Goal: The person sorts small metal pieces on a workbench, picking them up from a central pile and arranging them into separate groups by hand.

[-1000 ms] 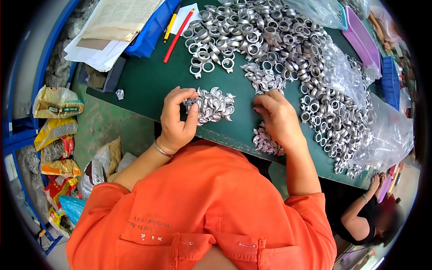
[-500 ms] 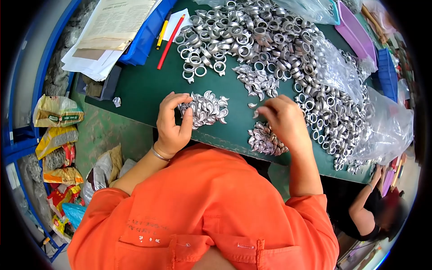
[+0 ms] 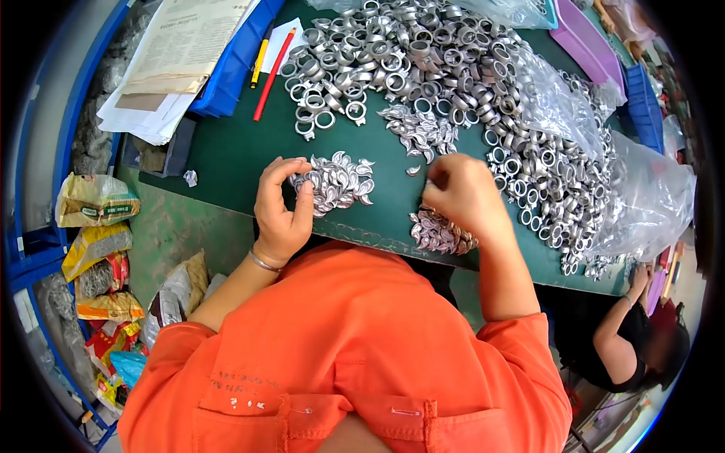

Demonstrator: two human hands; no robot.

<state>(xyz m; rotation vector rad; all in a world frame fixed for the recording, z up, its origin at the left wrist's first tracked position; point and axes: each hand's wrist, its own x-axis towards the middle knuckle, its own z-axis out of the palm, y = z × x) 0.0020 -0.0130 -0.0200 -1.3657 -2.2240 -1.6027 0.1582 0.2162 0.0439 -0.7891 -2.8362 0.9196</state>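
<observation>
From afar I count three piles of curved pieces (image 3: 337,185), one loose piece (image 3: 413,171), one red pencil (image 3: 274,75), one yellow pen (image 3: 260,62) — the rings (image 3: 420,48) are too many for me.

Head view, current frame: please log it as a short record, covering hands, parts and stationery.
Left: left hand curved around the left edge of a leaf-shaped metal pieces pile, thumb and fingers apart
Right: right hand, fingers bent together beside the near-edge pile; any held piece hidden
Other pieces: far pile beside the rings; single loose piece left of the right hand
Rings: large heap of metal rings on the green tabletop
Stationery: red pencil, yellow pen
</observation>
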